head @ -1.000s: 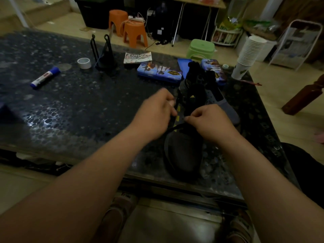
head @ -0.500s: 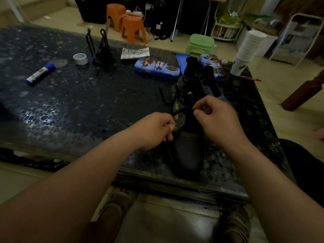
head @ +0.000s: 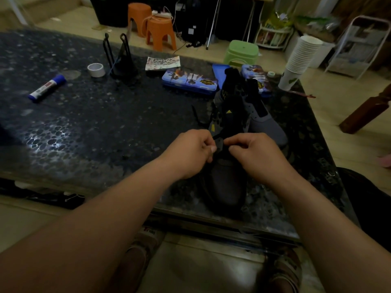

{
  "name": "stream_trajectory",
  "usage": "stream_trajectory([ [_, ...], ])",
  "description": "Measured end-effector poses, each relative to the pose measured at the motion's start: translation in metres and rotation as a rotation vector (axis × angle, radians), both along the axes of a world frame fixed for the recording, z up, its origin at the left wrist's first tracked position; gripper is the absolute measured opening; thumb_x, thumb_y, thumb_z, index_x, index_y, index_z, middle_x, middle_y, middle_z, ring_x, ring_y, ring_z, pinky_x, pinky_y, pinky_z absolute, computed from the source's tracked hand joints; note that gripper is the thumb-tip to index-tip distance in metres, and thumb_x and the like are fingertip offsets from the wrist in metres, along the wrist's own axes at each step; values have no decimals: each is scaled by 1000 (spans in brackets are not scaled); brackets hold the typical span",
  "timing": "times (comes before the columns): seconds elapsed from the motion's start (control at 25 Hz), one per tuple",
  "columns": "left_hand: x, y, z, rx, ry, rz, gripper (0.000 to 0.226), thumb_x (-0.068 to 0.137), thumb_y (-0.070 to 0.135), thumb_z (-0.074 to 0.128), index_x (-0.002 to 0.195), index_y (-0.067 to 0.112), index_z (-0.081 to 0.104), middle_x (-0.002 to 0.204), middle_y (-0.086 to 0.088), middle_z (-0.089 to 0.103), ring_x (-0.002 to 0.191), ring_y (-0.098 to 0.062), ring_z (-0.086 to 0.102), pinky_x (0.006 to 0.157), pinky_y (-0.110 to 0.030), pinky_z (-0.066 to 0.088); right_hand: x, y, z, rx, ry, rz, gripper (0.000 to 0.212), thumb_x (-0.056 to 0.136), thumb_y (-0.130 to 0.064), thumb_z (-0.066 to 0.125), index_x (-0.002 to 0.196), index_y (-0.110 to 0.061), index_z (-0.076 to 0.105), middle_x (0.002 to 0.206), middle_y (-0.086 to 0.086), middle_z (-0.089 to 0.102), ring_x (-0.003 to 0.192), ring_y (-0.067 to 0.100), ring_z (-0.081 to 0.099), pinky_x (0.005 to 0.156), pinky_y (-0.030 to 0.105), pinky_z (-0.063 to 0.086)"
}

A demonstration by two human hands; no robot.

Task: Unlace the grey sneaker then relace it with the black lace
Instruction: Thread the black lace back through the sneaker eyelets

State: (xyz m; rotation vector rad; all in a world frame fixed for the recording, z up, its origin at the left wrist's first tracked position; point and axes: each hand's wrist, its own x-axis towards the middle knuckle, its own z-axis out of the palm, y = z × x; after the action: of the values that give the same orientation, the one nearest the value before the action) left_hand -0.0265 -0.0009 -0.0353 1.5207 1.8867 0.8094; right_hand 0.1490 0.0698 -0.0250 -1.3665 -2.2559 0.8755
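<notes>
surface: dark pebble-patterned stone surface (head: 105,127). Work sits near its front edge, right of centre.
sneaker: grey mesh sneaker (head: 228,182), toe toward me, heel away. Long axis runs straight out from my body. Tongue stands up; upper eyelet rows look unlaced.
second shoe: matching grey sneaker (head: 266,123) just beside it on the right, further back. Not in play.
left hand: my left hand (head: 190,153) is over the sneaker's left edge, fingers curled, thumb and forefinger pinching the lace.
right hand: my right hand (head: 254,153) is over the right edge, fingers curled and pinching too. Exact hold is hard to see in this light.
lace: thin black lace (head: 218,138) spans the short gap between both hands, across the low eyelet rows.
key relation: lace lies crosswise to the shoe axis; both hands about equally near, free eyelets lie beyond my knuckles, toward the heel.
step (my read): relacing, early, low rows only.
next: likely feed a tip up through the next eyelet away from me.
</notes>
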Motion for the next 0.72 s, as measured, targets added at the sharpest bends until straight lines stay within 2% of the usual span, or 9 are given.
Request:
stream_trajectory([
  [0.08,1,1,1,-7,61,3,16,102,25,61,87,25,65,75,7,73,68,-2,65,55,-19,42,0,1,0,4,-2,-1,25,96,-18,64,112,-30,79,81,-15,73,58,1,64,51,18,46],
  [0.16,1,2,1,2,95,-6,16,102,25,61,87,24,65,76,7,72,70,-4,65,59,-23,46,0,1,-1,18,4,-3,23,96,-20,65,111,-31,79,89,-16,75,71,2,68,66,25,55],
  [0.24,2,2,2,29,139,-20,14,101,25,62,87,23,65,78,7,71,73,-8,65,65,-30,52,-1,2,-3,28,11,0,18,96,-25,68,110,-31,79,95,-16,75,83,-1,68,76,26,57],
  [0.44,4,3,0,110,177,-14,9,99,24,64,91,20,62,79,5,67,75,-14,63,70,-38,54,-4,7,-8,19,-40,26,16,94,-30,72,107,-33,81,93,-14,77,87,3,70,79,31,59],
  [0.6,5,4,-5,44,143,38,16,100,31,65,87,22,61,77,4,68,73,-15,65,65,-34,53,-2,8,-8,39,-58,32,17,94,-33,72,108,-33,80,100,-14,77,95,5,70,86,38,60],
  [0.72,4,4,0,16,94,-2,17,103,29,61,87,23,63,78,5,69,71,-12,64,62,-30,50,-2,7,-6,45,-83,66,18,95,-34,70,111,-34,80,103,-15,77,97,5,69,87,39,60],
])
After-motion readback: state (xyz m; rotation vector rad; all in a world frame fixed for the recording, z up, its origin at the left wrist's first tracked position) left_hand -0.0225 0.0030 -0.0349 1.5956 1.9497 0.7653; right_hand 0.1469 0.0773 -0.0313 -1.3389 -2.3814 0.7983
